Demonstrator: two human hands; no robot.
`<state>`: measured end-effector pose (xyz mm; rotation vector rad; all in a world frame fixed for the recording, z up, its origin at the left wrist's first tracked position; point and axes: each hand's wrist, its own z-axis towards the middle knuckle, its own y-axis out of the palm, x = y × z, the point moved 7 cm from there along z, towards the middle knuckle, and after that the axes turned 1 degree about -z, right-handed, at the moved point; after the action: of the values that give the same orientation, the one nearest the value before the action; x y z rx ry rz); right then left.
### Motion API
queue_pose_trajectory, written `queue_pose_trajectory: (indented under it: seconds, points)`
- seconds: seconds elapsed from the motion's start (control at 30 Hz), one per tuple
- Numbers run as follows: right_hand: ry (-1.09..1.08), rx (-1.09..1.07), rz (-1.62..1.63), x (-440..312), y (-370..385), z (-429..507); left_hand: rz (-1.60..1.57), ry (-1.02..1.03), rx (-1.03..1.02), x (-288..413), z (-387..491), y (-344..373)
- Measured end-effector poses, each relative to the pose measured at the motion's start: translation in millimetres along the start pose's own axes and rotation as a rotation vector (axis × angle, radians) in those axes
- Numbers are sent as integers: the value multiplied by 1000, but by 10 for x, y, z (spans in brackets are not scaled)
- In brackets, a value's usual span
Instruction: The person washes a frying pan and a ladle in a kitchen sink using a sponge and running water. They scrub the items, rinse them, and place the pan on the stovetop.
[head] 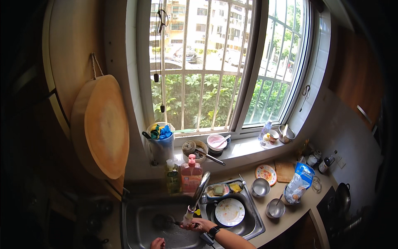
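Observation:
My right hand, with a black watch on its wrist, is under the running water of the chrome faucet, over the left basin of the steel sink. Its fingers are closed around a slim dark utensil, whose kind I cannot make out. At the bottom edge of the picture, my left hand is over the same basin, partly cut off, with curled fingers; whether it holds anything is unclear. In the right basin a white plate with food residue lies on darker cookware.
Pink and green pump bottles stand behind the faucet. A soap dish sits behind the right basin. On the right counter are steel bowls, a patterned plate, a wooden board and a blue-and-white bag.

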<state>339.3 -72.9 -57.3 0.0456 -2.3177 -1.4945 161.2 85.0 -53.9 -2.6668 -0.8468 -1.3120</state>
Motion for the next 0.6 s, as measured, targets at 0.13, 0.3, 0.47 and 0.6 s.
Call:
queue_pose_trajectory:
  seconds: [0.13, 0.3, 0.47, 0.6]
  points:
    - [119, -114, 162, -81, -132, 301, -13, 8, -11, 11, -32, 9]
    - [2, 68, 188, -218, -401, 566, -26, 15, 13, 153, -183, 123]
    - [-121, -8, 293, -72, -122, 428, -18, 66, -23, 316, -296, 237]
    - [-91, -81, 236, 141, 273, 101, -10, 63, -31, 330, -298, 246]
